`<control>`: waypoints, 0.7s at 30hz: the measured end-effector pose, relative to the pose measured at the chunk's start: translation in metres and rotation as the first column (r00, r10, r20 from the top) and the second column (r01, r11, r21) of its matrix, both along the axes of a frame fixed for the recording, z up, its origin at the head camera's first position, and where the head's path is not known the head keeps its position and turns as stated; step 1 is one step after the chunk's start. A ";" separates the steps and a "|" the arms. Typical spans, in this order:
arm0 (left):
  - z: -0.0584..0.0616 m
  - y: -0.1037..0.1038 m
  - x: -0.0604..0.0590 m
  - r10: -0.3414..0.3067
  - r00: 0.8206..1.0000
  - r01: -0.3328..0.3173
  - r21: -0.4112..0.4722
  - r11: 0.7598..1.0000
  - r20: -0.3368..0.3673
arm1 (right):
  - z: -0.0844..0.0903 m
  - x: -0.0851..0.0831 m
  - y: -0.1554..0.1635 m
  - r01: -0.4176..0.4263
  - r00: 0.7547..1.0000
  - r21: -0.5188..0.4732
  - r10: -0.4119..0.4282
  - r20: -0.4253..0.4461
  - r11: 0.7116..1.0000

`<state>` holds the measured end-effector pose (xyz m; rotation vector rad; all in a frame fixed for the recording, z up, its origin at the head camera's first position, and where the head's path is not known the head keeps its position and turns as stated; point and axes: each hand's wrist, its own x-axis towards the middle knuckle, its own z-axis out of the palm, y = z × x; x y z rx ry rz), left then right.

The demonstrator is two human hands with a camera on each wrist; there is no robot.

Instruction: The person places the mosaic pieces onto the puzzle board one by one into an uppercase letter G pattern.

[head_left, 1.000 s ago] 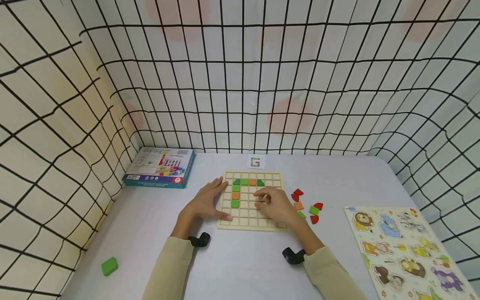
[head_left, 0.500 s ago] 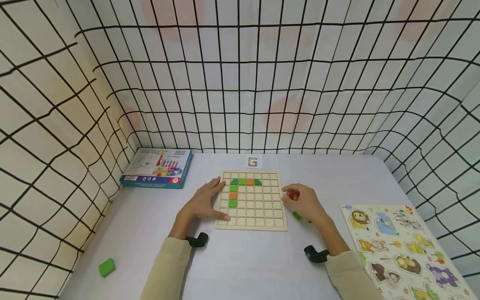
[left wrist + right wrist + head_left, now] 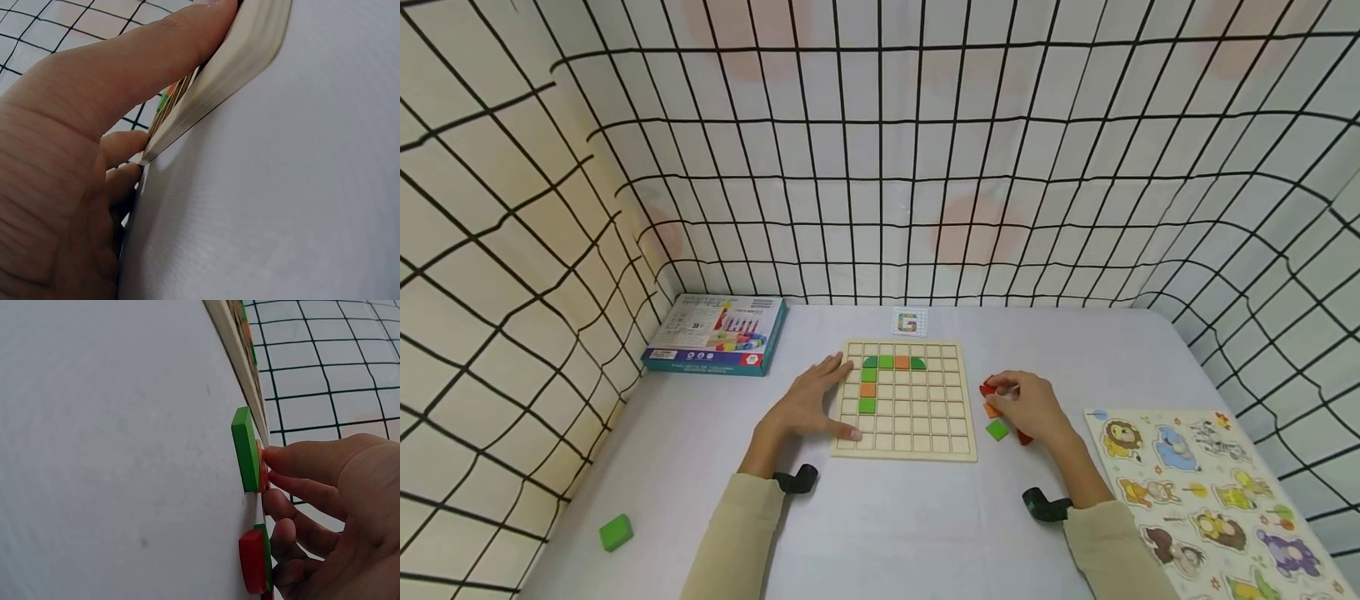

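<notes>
Your right hand (image 3: pixel 1032 407) sits among the loose tiles just off the board's 3 o'clock edge, fingertips pinching a red tile (image 3: pixel 989 387) at the hand's 10 o'clock. An orange tile (image 3: pixel 992 410) and a green tile (image 3: pixel 997 430) lie just under the hand, at its 7 o'clock. Your left hand (image 3: pixel 808 403) lies spread and flat, pressing the board's (image 3: pixel 917 417) 9 o'clock edge, thumb along the near corner. The board's empty squares lie at 9 o'clock from the right hand — the nearer one — on the counter (image 3: pixel 887 525).
</notes>
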<state>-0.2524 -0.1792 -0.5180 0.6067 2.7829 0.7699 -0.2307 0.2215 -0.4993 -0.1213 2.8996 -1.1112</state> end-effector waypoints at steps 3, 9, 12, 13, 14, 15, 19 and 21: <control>0.000 0.001 0.000 0.000 1.000 0.000 -0.002 1.000 0.000 | -0.001 -0.001 -0.001 -0.004 1.000 0.013 0.004 0.003 1.000; 0.001 0.001 0.001 0.004 1.000 -0.004 -0.005 1.000 0.005 | -0.002 0.000 -0.004 -0.025 0.999 0.034 0.026 -0.020 0.999; 0.002 0.000 0.001 0.006 1.000 -0.006 -0.002 1.000 0.004 | -0.003 0.001 -0.006 -0.028 1.000 0.036 0.029 -0.013 0.999; 0.001 0.000 0.000 0.005 1.000 -0.005 -0.001 1.000 0.002 | -0.003 0.001 -0.007 -0.027 1.000 0.034 0.027 -0.007 0.999; 0.001 0.000 0.000 0.005 1.000 -0.005 -0.001 1.000 0.002 | -0.003 0.001 -0.007 -0.030 1.000 0.031 0.030 -0.001 0.999; 0.001 0.000 0.000 0.006 1.000 -0.006 0.000 1.000 0.003 | -0.003 0.001 -0.007 -0.027 1.000 0.030 0.027 0.005 0.999; 0.000 0.000 0.000 0.004 1.000 -0.004 -0.002 1.000 0.001 | -0.003 0.000 -0.008 -0.030 0.999 0.029 0.029 0.016 0.999; 0.001 0.000 0.000 0.005 1.000 -0.005 -0.001 1.000 0.000 | -0.004 0.000 -0.009 -0.027 1.000 0.034 0.027 0.013 0.999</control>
